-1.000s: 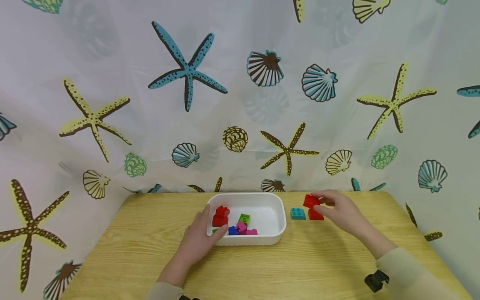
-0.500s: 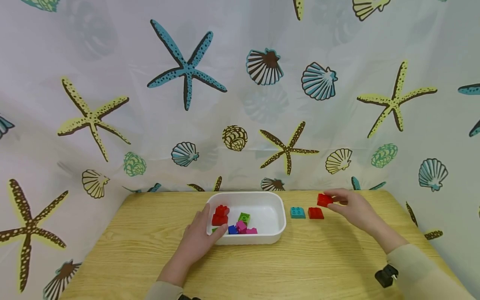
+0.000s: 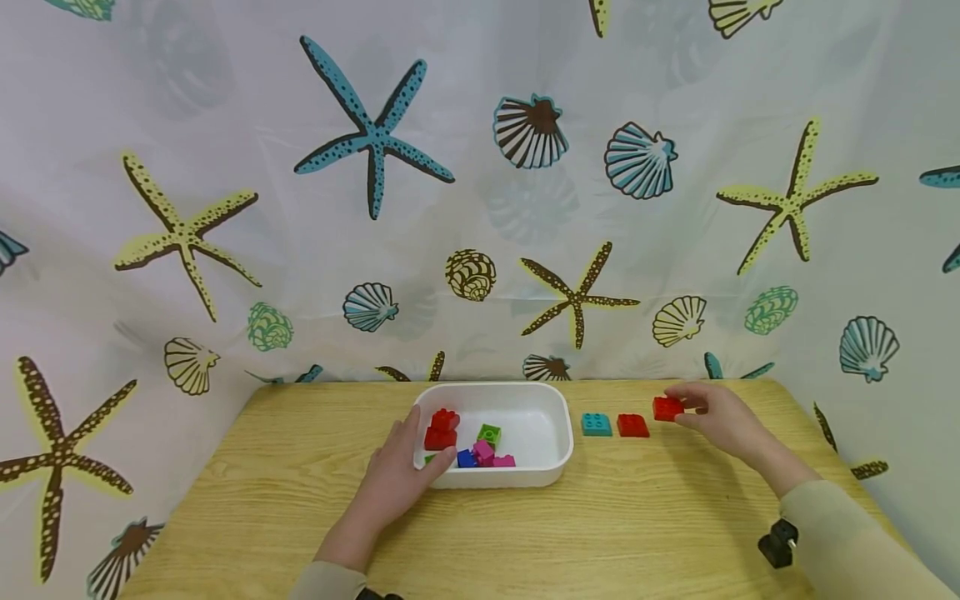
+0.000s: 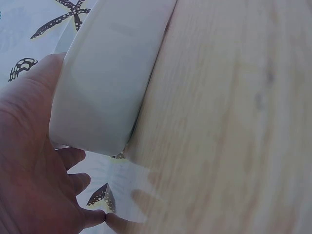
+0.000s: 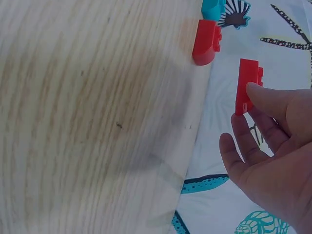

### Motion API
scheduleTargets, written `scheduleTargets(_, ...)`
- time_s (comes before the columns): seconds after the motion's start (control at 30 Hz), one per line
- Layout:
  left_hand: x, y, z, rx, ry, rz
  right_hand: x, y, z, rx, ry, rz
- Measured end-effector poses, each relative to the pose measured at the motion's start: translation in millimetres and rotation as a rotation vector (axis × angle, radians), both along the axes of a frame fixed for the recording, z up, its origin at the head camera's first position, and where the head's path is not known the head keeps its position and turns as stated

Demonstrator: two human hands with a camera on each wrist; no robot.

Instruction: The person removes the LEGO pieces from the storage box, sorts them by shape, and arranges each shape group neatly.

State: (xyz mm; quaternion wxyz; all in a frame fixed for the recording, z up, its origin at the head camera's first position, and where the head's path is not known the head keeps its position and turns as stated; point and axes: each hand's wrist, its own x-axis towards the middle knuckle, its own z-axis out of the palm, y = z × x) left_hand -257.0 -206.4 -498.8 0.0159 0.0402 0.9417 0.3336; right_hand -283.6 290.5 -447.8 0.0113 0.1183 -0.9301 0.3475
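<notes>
Pinching a red brick (image 3: 667, 409), the right hand (image 3: 720, 421) has the far edge of the table (image 3: 570, 537) just beyond it and bare wood on its near side; the arm (image 3: 832, 508) slants in from near right. Left of the grip: a second brick (image 3: 633, 426), a teal one (image 3: 596, 425), then the tray (image 3: 517, 478) (corner gripped by the left hand (image 3: 397, 477)).

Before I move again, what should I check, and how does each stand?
1. Right grip holds a red brick: ok.
2. Held brick down on the table: not ok, raised in the right wrist view.
3. Gap between it and the other red brick: ok.
4. Left grip touching the white tray: ok.
5. Exact number of bricks in the tray: cannot tell, some partly hidden.
</notes>
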Motion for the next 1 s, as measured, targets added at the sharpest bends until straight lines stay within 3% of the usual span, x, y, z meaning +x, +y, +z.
scheduleTargets(0.4, 0.3, -2, -1.0, -0.002, -0.003, 0.001, -11.8, 10, -17.9, -0.002, -0.145, -0.056)
scheduleTargets(0.7, 0.3, 0, 2.7, 0.015, -0.009, -0.003, -15.5, 14, -27.8, -0.024, -0.181, -0.054)
scheduleTargets(1.0, -0.4, -1, -1.0, 0.007, -0.008, 0.002, -17.9, 15, -33.3, -0.030, -0.182, -0.042)
